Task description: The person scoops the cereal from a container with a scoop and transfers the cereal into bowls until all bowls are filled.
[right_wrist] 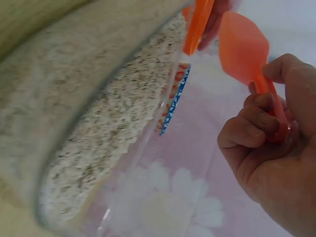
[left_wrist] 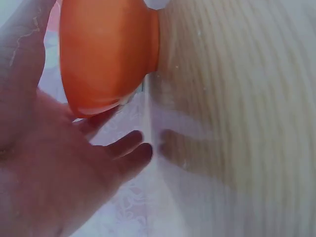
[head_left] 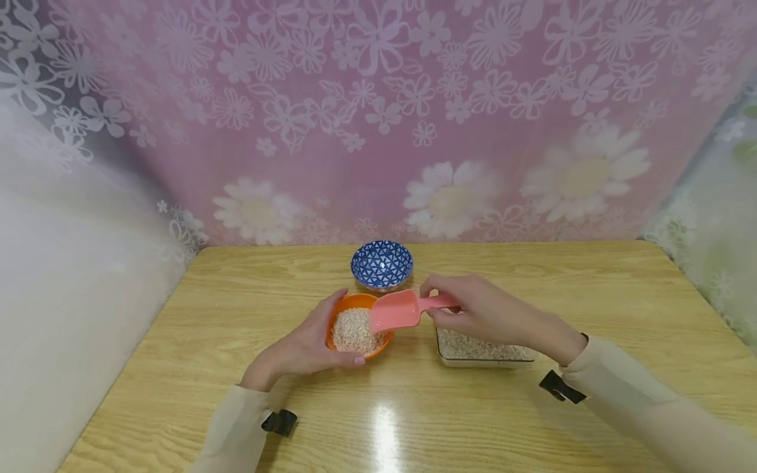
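The right hand (head_left: 491,312) grips the pink scoop (head_left: 397,310), tipped over the orange bowl (head_left: 357,330), which the left hand (head_left: 307,345) cups; emptying seems underway, and refilling from the clear tub (head_left: 481,348) likely follows.

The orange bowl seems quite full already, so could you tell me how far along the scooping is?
Done: the orange bowl holds a heap of grain. In hand: the right hand pinches the pink scoop over that bowl, while the left hand cups its side. Left: the clear container still holds grain, and the blue patterned bowl looks empty.
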A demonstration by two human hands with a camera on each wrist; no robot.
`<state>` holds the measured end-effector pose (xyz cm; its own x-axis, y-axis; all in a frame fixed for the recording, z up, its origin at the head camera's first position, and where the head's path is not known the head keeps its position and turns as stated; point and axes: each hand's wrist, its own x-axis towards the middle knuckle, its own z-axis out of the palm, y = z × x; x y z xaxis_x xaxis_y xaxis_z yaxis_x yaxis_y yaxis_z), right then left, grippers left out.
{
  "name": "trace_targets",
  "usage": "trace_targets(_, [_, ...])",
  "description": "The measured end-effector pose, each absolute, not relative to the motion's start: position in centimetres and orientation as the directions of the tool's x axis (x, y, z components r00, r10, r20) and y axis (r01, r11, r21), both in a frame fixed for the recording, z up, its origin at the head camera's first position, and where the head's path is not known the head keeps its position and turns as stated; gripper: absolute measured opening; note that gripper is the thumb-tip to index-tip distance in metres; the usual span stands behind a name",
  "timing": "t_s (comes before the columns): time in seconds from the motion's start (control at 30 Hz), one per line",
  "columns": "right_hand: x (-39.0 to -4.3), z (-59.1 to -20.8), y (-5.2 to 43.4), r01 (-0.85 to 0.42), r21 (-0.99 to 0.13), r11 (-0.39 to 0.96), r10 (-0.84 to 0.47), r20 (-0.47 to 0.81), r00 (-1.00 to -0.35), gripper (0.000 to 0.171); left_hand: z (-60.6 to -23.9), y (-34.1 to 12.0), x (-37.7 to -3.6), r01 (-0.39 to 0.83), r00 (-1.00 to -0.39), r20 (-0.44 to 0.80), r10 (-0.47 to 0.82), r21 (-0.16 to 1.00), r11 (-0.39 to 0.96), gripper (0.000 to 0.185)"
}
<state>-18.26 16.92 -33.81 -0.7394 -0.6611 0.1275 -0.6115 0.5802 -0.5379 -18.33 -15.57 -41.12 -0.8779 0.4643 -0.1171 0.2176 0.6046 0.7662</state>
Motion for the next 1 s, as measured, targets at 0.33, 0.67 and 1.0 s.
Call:
trace_targets(0.33, [-17.0, -36.1, 20.7, -0.64, -0.593, 0.489, -0.582, 0.325, -0.746, 0.03, -39.4, -14.2, -17.2, 0.331, -0.926, 0.148, 0.347, 0.761, 0.558, 0.093])
trace_targets(0.67, [-15.8, -36.9, 25.2, -0.601, -0.559, 0.571, -0.479, 0.368, -0.797, 0.035, -38.7, -10.0, -15.2, 0.411, -0.891, 0.258, 0.374, 0.807, 0.424, 0.084])
trace_targets(1.0, [-15.8, -37.6, 28.0, -0.599, -0.552, 0.58, -0.47, 0.374, -0.799, 0.039, -38.3, -6.0, -14.5, 0.412, -0.874, 0.207, 0.44, 0.796, 0.445, 0.084])
